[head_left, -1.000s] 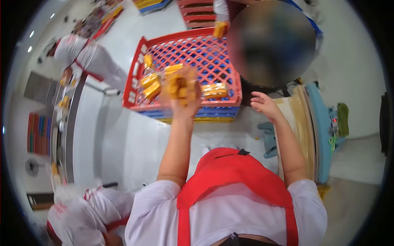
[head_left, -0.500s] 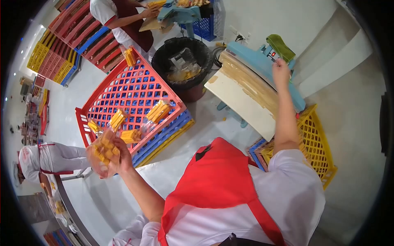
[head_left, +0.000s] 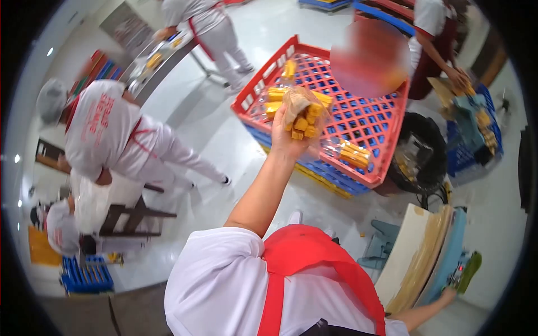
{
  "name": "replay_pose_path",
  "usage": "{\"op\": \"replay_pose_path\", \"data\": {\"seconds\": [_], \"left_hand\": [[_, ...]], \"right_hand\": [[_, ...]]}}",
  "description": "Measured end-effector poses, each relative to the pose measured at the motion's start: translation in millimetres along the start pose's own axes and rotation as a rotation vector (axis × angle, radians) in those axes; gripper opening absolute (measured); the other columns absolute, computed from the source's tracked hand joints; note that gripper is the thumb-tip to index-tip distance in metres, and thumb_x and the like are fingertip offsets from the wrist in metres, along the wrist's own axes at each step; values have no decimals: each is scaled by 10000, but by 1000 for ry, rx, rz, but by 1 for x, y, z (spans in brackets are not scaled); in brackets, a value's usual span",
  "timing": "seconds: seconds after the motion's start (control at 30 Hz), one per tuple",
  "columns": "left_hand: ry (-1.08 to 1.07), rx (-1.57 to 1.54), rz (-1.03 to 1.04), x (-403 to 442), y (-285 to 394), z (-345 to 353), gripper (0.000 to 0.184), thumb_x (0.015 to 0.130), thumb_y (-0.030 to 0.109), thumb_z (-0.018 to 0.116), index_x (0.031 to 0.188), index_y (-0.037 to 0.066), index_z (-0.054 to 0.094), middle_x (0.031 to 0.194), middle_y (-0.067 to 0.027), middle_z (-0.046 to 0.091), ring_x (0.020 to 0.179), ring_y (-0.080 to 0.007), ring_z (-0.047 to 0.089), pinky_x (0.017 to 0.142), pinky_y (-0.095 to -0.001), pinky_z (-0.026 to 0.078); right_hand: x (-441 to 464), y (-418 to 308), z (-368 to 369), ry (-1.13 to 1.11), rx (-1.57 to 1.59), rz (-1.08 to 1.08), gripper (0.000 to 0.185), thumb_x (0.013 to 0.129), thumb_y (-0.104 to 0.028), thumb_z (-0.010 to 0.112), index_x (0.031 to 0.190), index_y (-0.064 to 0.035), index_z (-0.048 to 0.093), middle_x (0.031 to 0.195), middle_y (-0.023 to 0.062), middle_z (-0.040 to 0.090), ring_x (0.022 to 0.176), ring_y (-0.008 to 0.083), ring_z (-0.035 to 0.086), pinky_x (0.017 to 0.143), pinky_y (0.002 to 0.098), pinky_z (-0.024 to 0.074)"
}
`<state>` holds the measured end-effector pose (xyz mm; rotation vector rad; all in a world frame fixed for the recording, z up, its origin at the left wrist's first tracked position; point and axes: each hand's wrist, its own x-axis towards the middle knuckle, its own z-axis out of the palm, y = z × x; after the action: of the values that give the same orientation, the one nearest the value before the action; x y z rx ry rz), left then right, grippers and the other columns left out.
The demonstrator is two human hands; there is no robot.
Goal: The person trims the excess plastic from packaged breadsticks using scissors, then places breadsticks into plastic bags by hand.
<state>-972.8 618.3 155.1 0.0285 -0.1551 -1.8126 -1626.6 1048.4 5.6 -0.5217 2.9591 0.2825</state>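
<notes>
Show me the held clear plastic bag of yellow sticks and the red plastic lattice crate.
Held clear plastic bag of yellow sticks (head_left: 302, 124), head view: bundled stick ends.
Red plastic lattice crate (head_left: 393, 134), head view: right wall.

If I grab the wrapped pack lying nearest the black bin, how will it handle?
The wrapped pack may be slippery: its clear film looks glossy. The film end past the yellow sticks looks loose, so it will probably flop. Lying flat in the red crate, the pack should slide sooner than roll.
</notes>
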Motion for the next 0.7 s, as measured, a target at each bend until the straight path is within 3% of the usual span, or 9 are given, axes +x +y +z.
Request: {"op": "replay_pose_path", "data": {"seconds": [0.03, 0.1, 0.23, 0.33, 0.4, 0.47, 0.5, 0.63, 0.7], "left_hand": [[18, 9, 32, -7, 3, 4, 358, 859, 312, 381, 1114, 84, 486, 1085, -104, 534, 992, -246, 519, 850, -410, 428], [-8, 284, 158, -23, 8, 8, 271, 823, 175, 484, 1065, 58, 518, 1040, -95, 561, 913, -213, 560, 760, -327, 488], [214, 189, 359, -46, 39, -1, 343, 834, 260, 441, 1113, 69, 501, 1110, -129, 535, 906, -258, 559, 697, -321, 504], [252, 121, 402, -55, 93, -40, 362, 821, 306, 446, 1098, 83, 517, 1108, -131, 536, 879, -264, 560, 675, -321, 508], [224, 110, 434, -58, 116, -47, 350, 803, 321, 464, 1052, 87, 542, 1074, -122, 553, 849, -262, 561, 669, -313, 508], [383, 174, 542, -63, 125, -24, 225, 823, 226, 406, 889, 84, 567, 831, -35, 613, 718, -178, 601, 637, -263, 499], [300, 197, 514, -66, 139, -31, 200, 816, 226, 425, 883, 90, 555, 852, -37, 604, 733, -166, 594, 640, -249, 495], [269, 172, 557, -69, 180, -32, 263, 827, 257, 392, 956, 86, 544, 929, -56, 595, 809, -180, 590, 676, -276, 498], [294, 136, 611, -76, 194, -13, 240, 824, 271, 440, 937, 100, 564, 908, -62, 589, 781, -204, 584, 667, -311, 499]], "right_hand": [[2, 6, 14, -15, -4, 6, 586, 754, -243, 538, 1275, -56, 347, 1086, 172, 533, 888, 294, 549, 767, 392, 429], [-3, 12, 39, -54, 4, 29, 587, 756, -246, 537, 1276, -54, 346, 1087, 167, 533, 887, 287, 549, 762, 387, 429], [-19, 19, 61, -76, 49, 52, 588, 760, -253, 536, 1277, -50, 344, 1090, 157, 532, 885, 272, 549, 752, 377, 431], [-30, 13, 53, -31, 117, 59, 589, 763, -259, 535, 1278, -47, 342, 1092, 149, 531, 884, 261, 549, 745, 369, 432], [-42, 9, 40, 52, 193, 72, 590, 765, -262, 534, 1278, -46, 340, 1093, 144, 531, 883, 254, 549, 740, 364, 433], [-58, 4, 18, 176, 321, 65, 591, 767, -266, 533, 1279, -44, 339, 1094, 139, 531, 882, 247, 550, 736, 358, 434], [-69, 1, 2, 252, 406, 59, 591, 768, -268, 533, 1279, -43, 339, 1095, 137, 530, 881, 243, 550, 733, 356, 434], [-139, -50, -86, 485, 911, -240, 593, 772, -275, 531, 1280, -39, 336, 1097, 127, 529, 879, 229, 550, 724, 345, 436], [-193, -116, -130, 290, 1208, -580, 594, 774, -278, 530, 1281, -37, 335, 1098, 121, 529, 878, 221, 550, 719, 340, 436]]}}
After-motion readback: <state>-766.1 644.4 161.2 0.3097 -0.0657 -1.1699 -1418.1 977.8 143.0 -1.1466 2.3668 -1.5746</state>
